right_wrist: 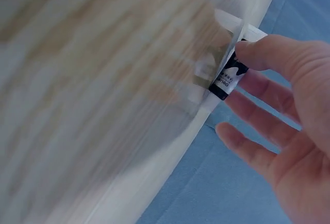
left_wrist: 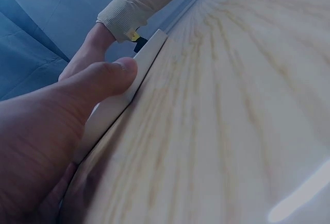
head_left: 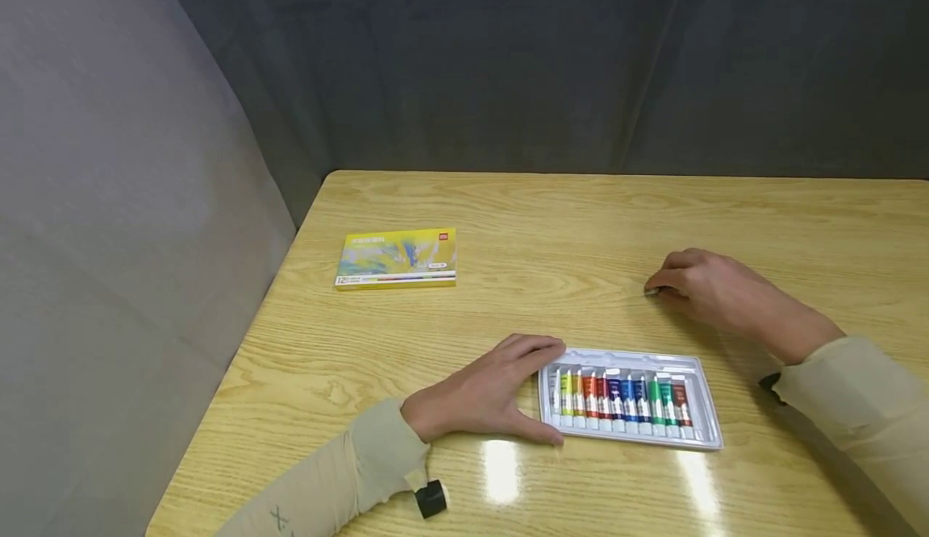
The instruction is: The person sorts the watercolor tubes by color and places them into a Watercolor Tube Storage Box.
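Note:
A white plastic tray holds a row of small paint tubes in many colours, white caps toward the near edge. At its left end my left hand grips it, thumb at the near corner and fingers at the far corner; the left wrist view shows the thumb pressed on the tray's side wall. To the tray's upper right, my right hand pinches a single paint tube with a black-and-white label, between thumb and fingers, low over the table. Most of that tube is hidden in the head view.
A yellow paint box with a printed picture lies at the back left of the wooden table. A dark curtain hangs behind the table, and a grey one along its left side.

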`<state>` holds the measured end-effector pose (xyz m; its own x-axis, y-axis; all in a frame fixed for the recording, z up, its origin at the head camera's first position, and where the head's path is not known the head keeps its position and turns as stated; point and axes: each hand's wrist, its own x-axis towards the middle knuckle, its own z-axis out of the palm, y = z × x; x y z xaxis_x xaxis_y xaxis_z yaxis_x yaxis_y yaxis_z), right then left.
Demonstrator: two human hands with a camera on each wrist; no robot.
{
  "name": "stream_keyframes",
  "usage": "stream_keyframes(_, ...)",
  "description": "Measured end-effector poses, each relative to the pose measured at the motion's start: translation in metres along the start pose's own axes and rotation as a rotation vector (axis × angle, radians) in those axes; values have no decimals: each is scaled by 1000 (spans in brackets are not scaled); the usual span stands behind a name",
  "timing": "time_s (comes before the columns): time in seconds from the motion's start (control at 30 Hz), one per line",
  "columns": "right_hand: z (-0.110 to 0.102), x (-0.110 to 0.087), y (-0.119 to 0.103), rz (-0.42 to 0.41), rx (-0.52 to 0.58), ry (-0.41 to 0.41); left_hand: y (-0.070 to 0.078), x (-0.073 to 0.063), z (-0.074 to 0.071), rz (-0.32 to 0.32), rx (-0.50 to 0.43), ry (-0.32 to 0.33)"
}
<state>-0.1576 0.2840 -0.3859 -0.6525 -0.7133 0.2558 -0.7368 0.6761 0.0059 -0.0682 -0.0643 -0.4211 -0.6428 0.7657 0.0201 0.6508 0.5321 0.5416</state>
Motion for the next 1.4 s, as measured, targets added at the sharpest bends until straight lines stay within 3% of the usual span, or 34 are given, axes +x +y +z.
stream_keyframes(0.23,-2,-4,0,49,46,41,1,-1,0,2,3,3)
stream_keyframes(0.6,-25,-12,-11,314,216,-139,1,0,1,-7,6,-6)
stream_keyframes(0.73,-29,-19,-17,363,271,-110,2,0,0,-4,7,-7)
stream_keyframes(1.0,-34,-35,-36,381,354,-13,2,0,-1,-15,-6,-9)
stream_keyframes(1.4,-37,-56,-54,549,484,-64,2,0,-1,-20,-1,-11)
